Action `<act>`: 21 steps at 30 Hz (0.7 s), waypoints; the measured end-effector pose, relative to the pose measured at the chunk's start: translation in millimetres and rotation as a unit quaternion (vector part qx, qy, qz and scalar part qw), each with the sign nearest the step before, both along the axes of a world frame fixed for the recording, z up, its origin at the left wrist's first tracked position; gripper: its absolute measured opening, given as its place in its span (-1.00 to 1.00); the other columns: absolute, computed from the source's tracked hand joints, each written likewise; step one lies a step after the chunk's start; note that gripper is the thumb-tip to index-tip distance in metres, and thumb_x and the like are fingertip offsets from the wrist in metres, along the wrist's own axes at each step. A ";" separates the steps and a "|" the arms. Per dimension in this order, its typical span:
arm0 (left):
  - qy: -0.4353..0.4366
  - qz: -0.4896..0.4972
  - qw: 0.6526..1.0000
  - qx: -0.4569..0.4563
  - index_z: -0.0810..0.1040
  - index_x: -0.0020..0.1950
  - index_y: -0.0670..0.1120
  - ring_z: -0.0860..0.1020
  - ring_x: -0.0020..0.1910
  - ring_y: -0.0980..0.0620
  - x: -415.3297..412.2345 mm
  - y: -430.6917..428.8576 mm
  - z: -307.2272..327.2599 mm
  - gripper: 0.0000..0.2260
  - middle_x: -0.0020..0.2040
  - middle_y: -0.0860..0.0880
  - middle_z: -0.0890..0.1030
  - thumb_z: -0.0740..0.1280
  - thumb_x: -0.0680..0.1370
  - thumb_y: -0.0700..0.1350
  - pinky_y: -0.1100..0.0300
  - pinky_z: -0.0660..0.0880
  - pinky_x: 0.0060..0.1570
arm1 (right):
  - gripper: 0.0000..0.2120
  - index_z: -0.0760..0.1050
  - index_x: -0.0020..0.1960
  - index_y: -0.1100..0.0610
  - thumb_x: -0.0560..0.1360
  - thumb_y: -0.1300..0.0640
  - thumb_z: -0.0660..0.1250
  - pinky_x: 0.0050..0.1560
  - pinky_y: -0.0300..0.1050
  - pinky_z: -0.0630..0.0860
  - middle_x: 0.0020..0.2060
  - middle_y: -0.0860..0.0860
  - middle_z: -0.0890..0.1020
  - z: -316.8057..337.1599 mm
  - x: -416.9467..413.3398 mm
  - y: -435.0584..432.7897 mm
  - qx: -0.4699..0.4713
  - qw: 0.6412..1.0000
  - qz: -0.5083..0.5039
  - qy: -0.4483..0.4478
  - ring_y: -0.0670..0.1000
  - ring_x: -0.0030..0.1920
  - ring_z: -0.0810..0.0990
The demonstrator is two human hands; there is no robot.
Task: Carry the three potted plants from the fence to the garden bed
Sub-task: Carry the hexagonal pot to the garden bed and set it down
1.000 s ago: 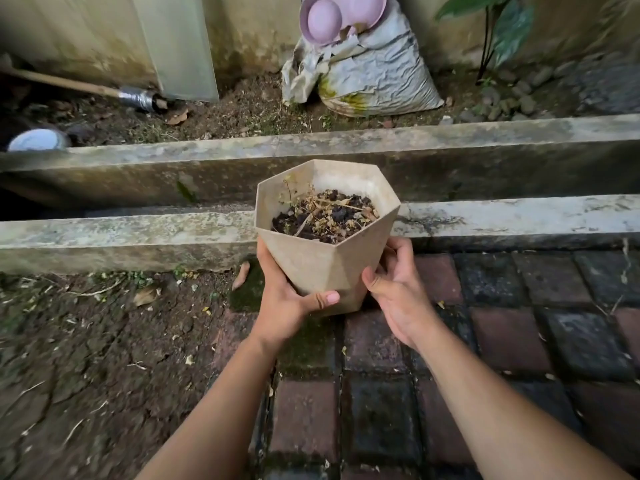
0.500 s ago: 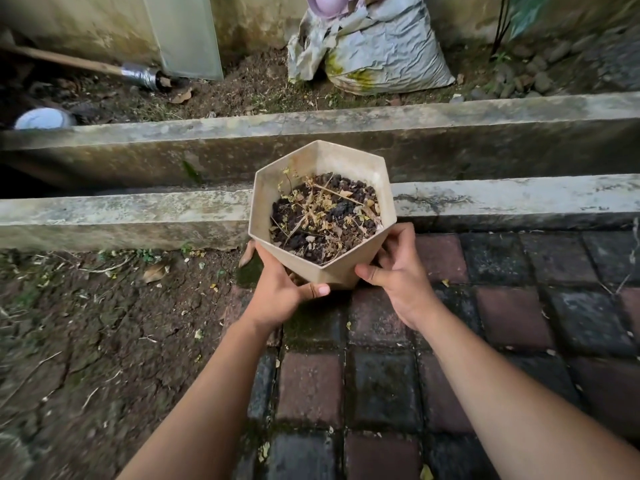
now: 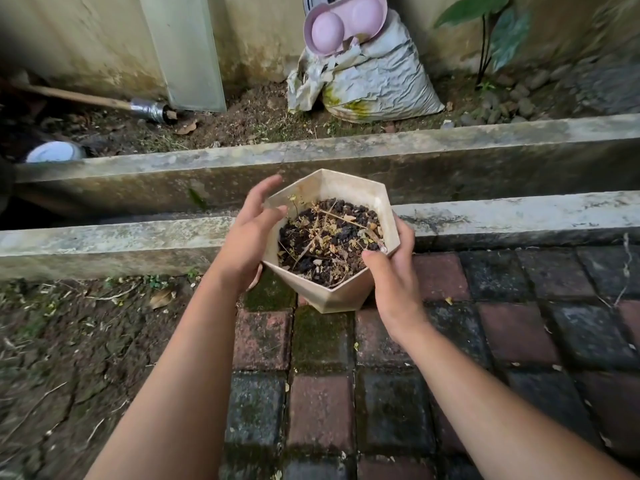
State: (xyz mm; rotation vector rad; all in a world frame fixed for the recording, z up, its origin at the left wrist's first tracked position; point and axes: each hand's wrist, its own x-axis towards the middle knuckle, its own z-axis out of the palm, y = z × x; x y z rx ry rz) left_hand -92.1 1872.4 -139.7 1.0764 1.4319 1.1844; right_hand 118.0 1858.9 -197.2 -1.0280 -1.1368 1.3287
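Observation:
A beige faceted pot (image 3: 334, 299) filled with dark soil and dry twigs sits low over the brick paving (image 3: 512, 327), just in front of the concrete curb. My right hand (image 3: 394, 278) grips its right side, with the thumb hooked over the rim onto the soil. My left hand (image 3: 249, 233) is at the pot's left rim with its fingers spread and straight, and it does not grip the pot. Whether the pot's base touches the bricks is hidden. No other potted plants are in view.
Two concrete curbs (image 3: 104, 237) with a drain channel between them cross the view. Behind them lies a soil bed (image 3: 249, 123) with a crumpled sack (image 3: 377, 84), a pink tray (image 3: 343, 26), a tool handle (image 3: 90, 98) and a white bowl (image 3: 55, 152). Bare soil (image 3: 69, 341) lies left of the bricks.
The pot has come down towards the bricks. My left hand has let go of its lower side and opened by the rim. My right hand has shifted up, thumb over the rim.

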 end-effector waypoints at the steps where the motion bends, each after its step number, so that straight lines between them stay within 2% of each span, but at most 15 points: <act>1: 0.007 0.004 1.000 -0.010 0.50 0.51 0.17 0.63 0.10 -0.03 -0.7 1.4 -2.3 -0.57 0.49 -0.11 0.56 0.23 0.71 -0.22 0.11 0.57 -0.05 | -0.43 0.26 0.43 -0.14 0.45 0.11 0.26 -0.18 -0.35 0.57 0.12 -0.11 0.59 0.3 1.1 0.5 0.003 1.000 0.002 -0.006 -0.33 -0.11 0.65; 2: 0.001 0.011 1.000 -0.014 0.55 0.47 0.15 0.62 0.07 -0.05 -0.8 1.5 -4.7 -0.58 0.46 -0.10 0.60 0.20 0.72 -0.25 0.10 0.54 -0.07 | -0.43 0.26 0.42 -0.15 0.44 0.13 0.25 -0.19 -0.37 0.56 0.11 -0.12 0.59 0.9 2.0 1.1 0.007 1.000 0.007 -0.011 -0.34 -0.12 0.63; 4: -0.033 0.032 0.999 -0.007 0.63 0.34 0.16 0.61 0.13 -0.16 -0.2 0.7 -7.8 -0.57 0.42 -0.14 0.64 0.16 0.72 -0.29 -0.01 0.50 0.07 | -0.44 0.27 0.38 -0.16 0.43 0.18 0.24 -0.19 -0.40 0.54 0.11 -0.11 0.58 3.2 3.7 3.3 0.015 0.999 0.024 -0.017 -0.37 -0.12 0.61; 6: -0.054 0.055 0.997 0.007 0.65 0.24 0.19 0.61 0.18 -0.17 1.5 -0.9 -9.1 -0.57 0.42 -0.17 0.64 0.13 0.74 -0.28 -0.07 0.48 0.12 | -0.47 0.30 0.34 -0.18 0.42 0.18 0.22 -0.20 -0.41 0.53 0.09 -0.12 0.58 6.0 5.8 6.5 0.014 0.999 0.039 -0.022 -0.38 -0.13 0.60; 9: -0.042 0.077 0.996 0.008 0.65 0.19 0.23 0.58 0.18 -0.18 3.9 -4.5 -12.7 -0.56 0.42 -0.15 0.64 0.13 0.75 -0.26 -0.10 0.44 0.15 | -0.50 0.33 0.28 -0.24 0.41 0.16 0.22 -0.16 -0.27 0.57 0.07 -0.09 0.59 8.0 9.1 12.7 -0.001 0.998 0.059 -0.030 -0.33 -0.17 0.60; 12: -0.025 0.101 0.995 0.007 0.64 0.20 0.27 0.56 0.21 -0.20 5.9 -9.9 -16.1 -0.55 0.42 -0.11 0.63 0.13 0.75 -0.26 -0.13 0.44 0.18 | -0.50 0.35 0.27 -0.22 0.40 0.18 0.22 -0.21 -0.30 0.58 0.08 -0.05 0.57 7.1 11.9 18.8 -0.013 0.997 0.076 -0.030 -0.32 -0.19 0.62; 13: -0.023 0.106 0.994 0.008 0.63 0.20 0.29 0.57 0.29 -0.24 6.6 -11.5 -16.9 -0.53 0.43 -0.10 0.61 0.12 0.75 -0.27 -0.19 0.47 0.26 | -0.50 0.36 0.26 -0.26 0.40 0.17 0.22 -0.18 -0.28 0.58 0.10 -0.05 0.57 6.7 13.2 21.6 -0.016 0.996 0.083 -0.033 -0.29 -0.17 0.62; 15: -0.014 0.105 0.994 0.008 0.62 0.18 0.33 0.53 0.44 -0.32 8.8 -15.3 -17.4 -0.49 0.48 -0.09 0.58 0.11 0.72 -0.28 -0.38 0.42 0.46 | -0.49 0.38 0.21 -0.36 0.39 0.14 0.23 -0.03 -0.08 0.55 0.11 -0.03 0.58 8.4 14.8 29.1 -0.028 0.994 0.104 -0.038 -0.16 -0.08 0.61; 16: -0.007 0.107 0.994 0.009 0.62 0.17 0.35 0.52 0.46 -0.32 10.3 -17.6 -17.0 -0.47 0.48 -0.07 0.57 0.11 0.71 -0.29 -0.40 0.40 0.48 | -0.50 0.39 0.20 -0.36 0.38 0.12 0.24 0.03 0.00 0.52 0.12 -0.01 0.59 10.3 15.0 33.4 -0.035 0.992 0.118 -0.039 -0.12 -0.05 0.59; 18: 0.006 0.126 0.992 0.010 0.60 0.13 0.40 0.57 0.35 -0.21 12.5 -22.1 -16.4 -0.45 0.42 -0.01 0.60 0.13 0.71 -0.29 -0.23 0.49 0.35 | -0.49 0.41 0.20 -0.34 0.32 0.06 0.28 0.09 0.08 0.45 0.14 0.04 0.58 14.6 14.6 40.2 -0.045 0.988 0.138 -0.047 -0.03 0.03 0.55; 19: 0.012 0.137 0.990 0.013 0.59 0.11 0.43 0.59 0.25 -0.12 13.3 -23.9 -16.3 -0.44 0.37 0.04 0.62 0.14 0.71 -0.29 -0.09 0.51 0.21 | -0.48 0.42 0.19 -0.36 0.28 0.00 0.29 0.10 0.10 0.42 0.16 0.06 0.58 16.6 13.9 41.7 -0.045 0.987 0.140 -0.057 0.01 0.06 0.52; 21: 0.023 0.143 0.989 0.018 0.58 0.10 0.44 0.56 0.08 0.03 13.9 -24.9 -16.1 -0.45 0.29 0.12 0.63 0.16 0.72 -0.28 0.08 0.43 -0.02 | -0.50 0.45 0.13 -0.44 0.27 -0.01 0.26 0.07 0.09 0.40 0.14 0.05 0.59 18.3 11.8 41.2 -0.044 0.988 0.132 -0.062 0.00 0.05 0.52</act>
